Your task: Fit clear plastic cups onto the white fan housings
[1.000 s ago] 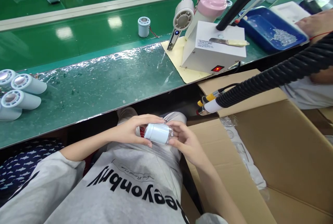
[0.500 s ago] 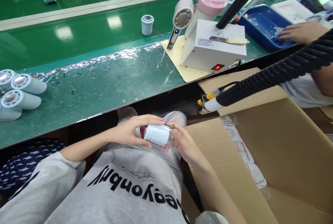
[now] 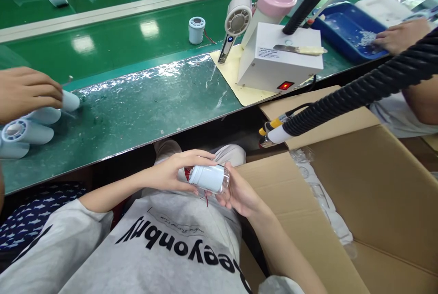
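Note:
A light blue cylindrical fan housing (image 3: 208, 177) with a clear plastic end lies sideways above my lap. My left hand (image 3: 174, 172) is closed around it, thumb below and fingers over the top. At its clear end is my right hand (image 3: 241, 193), fingers apart and loosely cupped beside and below it; whether it touches the plastic is hard to tell. Thin red and dark wires (image 3: 206, 198) hang beneath the housing. Something red shows between the housing and my left palm.
On the bench, a co-worker's hand (image 3: 30, 93) touches one of several blue housings (image 3: 32, 131). A handheld fan (image 3: 237, 20) stands by a white box device (image 3: 280, 59) with a knife on top. A black hose (image 3: 359, 89) crosses over an open carton (image 3: 386, 184). Another person's hand reaches a blue tray (image 3: 345, 34).
My right hand has loosened and shifted slightly down from the clear end, leaving more of it and the wires visible. At the left, a co-worker's hand has come in over the housings with another one.

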Motion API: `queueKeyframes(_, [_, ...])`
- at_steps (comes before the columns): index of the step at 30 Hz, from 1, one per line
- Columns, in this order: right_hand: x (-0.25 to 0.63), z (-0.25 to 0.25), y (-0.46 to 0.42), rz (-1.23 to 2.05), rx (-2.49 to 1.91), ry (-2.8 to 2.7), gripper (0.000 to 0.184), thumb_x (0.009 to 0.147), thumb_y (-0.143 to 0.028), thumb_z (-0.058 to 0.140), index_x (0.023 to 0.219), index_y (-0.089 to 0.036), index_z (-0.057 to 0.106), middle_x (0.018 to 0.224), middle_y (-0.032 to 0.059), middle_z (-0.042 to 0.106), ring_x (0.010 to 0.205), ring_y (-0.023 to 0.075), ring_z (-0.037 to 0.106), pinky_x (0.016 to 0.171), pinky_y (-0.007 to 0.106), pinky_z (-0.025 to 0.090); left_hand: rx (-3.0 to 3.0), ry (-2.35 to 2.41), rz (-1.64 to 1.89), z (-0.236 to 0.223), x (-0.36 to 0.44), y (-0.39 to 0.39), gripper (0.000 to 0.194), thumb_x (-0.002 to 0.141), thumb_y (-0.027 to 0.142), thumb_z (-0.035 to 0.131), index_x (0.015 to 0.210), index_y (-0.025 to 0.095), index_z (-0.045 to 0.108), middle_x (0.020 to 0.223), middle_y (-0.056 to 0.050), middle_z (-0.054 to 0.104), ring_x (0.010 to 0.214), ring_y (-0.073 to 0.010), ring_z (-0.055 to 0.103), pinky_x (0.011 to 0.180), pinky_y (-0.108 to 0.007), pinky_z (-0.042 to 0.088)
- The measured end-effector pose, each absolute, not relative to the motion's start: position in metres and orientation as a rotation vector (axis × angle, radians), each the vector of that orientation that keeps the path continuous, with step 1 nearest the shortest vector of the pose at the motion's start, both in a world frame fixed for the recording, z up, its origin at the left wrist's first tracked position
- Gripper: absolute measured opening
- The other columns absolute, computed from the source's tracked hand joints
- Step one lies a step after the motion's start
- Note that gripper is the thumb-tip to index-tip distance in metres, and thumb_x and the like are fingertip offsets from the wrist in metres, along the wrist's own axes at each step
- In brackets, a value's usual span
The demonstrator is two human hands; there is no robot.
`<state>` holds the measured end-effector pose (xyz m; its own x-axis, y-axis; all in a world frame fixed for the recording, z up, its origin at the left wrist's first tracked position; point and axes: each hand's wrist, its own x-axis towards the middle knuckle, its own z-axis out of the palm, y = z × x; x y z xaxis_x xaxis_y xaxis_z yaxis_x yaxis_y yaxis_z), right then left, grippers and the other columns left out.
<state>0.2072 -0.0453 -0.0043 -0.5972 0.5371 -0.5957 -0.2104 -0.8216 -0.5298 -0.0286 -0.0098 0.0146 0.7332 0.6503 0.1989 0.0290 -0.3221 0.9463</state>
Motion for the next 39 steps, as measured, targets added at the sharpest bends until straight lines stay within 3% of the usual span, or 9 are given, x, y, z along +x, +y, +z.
queueKeyframes(5, [0.209,-0.013,-0.052,2.356,-1.004,-0.783,0.086,0.092,-0.09,0.038,0.107,-0.012,0.071,0.067,0.0076,0.071,0.047,0.0152,0.066,0.037,0.019,0.051,1.704,0.677,0.63,0.024,-0.025,-0.015,0.06,0.086,0.033,0.083,0.141,0.025,0.063,0.14,-0.014,0.066,0.124,-0.0292,0.066,0.097,-0.038,0.058])
queueKeyframes(7, [0.212,-0.018,-0.056,2.009,-0.978,-1.045,0.082,0.088,-0.09,0.049,0.123,-0.018,0.067,0.096,0.0127,0.077,0.069,0.0213,0.076,0.053,0.029,0.064,1.59,0.757,0.591,0.026,-0.024,-0.018,0.063,0.084,0.035,0.083,0.142,0.023,0.06,0.136,-0.014,0.066,0.115,-0.0263,0.068,0.088,-0.034,0.059])
queueKeyframes(10, [0.219,-0.022,-0.059,1.219,-0.904,-1.541,0.07,0.089,-0.062,0.078,0.149,-0.036,0.053,0.153,0.0116,0.059,0.126,0.0303,0.069,0.099,0.047,0.065,1.402,0.795,0.543,0.026,-0.024,-0.02,0.068,0.084,0.037,0.083,0.144,0.021,0.057,0.126,-0.012,0.068,0.102,-0.0217,0.069,0.083,-0.031,0.059])
queueKeyframes(12, [0.225,-0.02,-0.059,0.846,-0.814,-1.82,0.065,0.095,-0.033,0.079,0.152,-0.044,0.05,0.16,0.006,0.054,0.142,0.0296,0.058,0.114,0.052,0.054,1.329,0.787,0.513,0.025,-0.024,-0.02,0.069,0.085,0.04,0.083,0.146,0.022,0.056,0.119,-0.01,0.069,0.096,-0.0198,0.069,0.079,-0.03,0.058])
queueKeyframes(14, [0.228,-0.017,-0.059,0.784,-0.793,-1.932,0.061,0.098,-0.023,0.075,0.152,-0.042,0.054,0.153,0.0065,0.062,0.139,0.0292,0.061,0.114,0.052,0.055,1.325,0.763,0.497,0.025,-0.025,-0.018,0.07,0.084,0.043,0.083,0.146,0.023,0.057,0.121,-0.011,0.07,0.094,-0.0198,0.069,0.077,-0.029,0.058])
queueKeyframes(20, [0.23,-0.012,-0.061,1.331,-0.959,-1.58,0.056,0.094,-0.057,0.074,0.144,-0.032,0.066,0.134,0.0105,0.075,0.115,0.0299,0.077,0.091,0.04,0.068,1.357,0.623,0.474,0.021,-0.028,-0.018,0.082,0.082,0.028,0.086,0.156,0.032,0.051,0.153,-0.014,0.059,0.122,-0.0278,0.07,0.102,-0.042,0.059])
queueKeyframes(29, [0.232,-0.014,-0.061,1.196,-1.125,-1.745,0.041,0.088,-0.046,0.083,0.127,-0.034,0.079,0.138,0.0081,0.073,0.128,0.0331,0.07,0.112,0.049,0.056,1.218,0.616,0.435,0.004,-0.033,-0.022,0.084,0.089,0.023,0.078,0.163,0.033,0.038,0.147,-0.014,0.064,0.117,-0.0245,0.072,0.099,-0.039,0.059])
queueKeyframes(35, [0.221,-0.018,-0.064,1.554,-1.237,-1.529,0.051,0.093,-0.056,0.072,0.138,-0.033,0.071,0.124,0.0017,0.08,0.108,0.0296,0.078,0.099,0.044,0.062,1.112,0.826,0.365,-0.02,-0.022,-0.034,0.064,0.091,0.046,0.072,0.149,0.028,0.053,0.136,-0.013,0.07,0.111,-0.0266,0.072,0.087,-0.036,0.061])
queueKeyframes(39, [0.288,-0.017,-0.044,1.21,-1.577,-1.367,0.044,0.099,-0.058,0.059,0.127,-0.028,0.075,0.124,0.0033,0.078,0.109,0.0243,0.075,0.1,0.038,0.06,1.485,1.21,0.478,-0.005,-0.066,0.033,0.063,0.085,0.061,0.072,0.136,0.029,0.056,0.133,-0.007,0.072,0.113,-0.0286,0.072,0.094,-0.037,0.061])
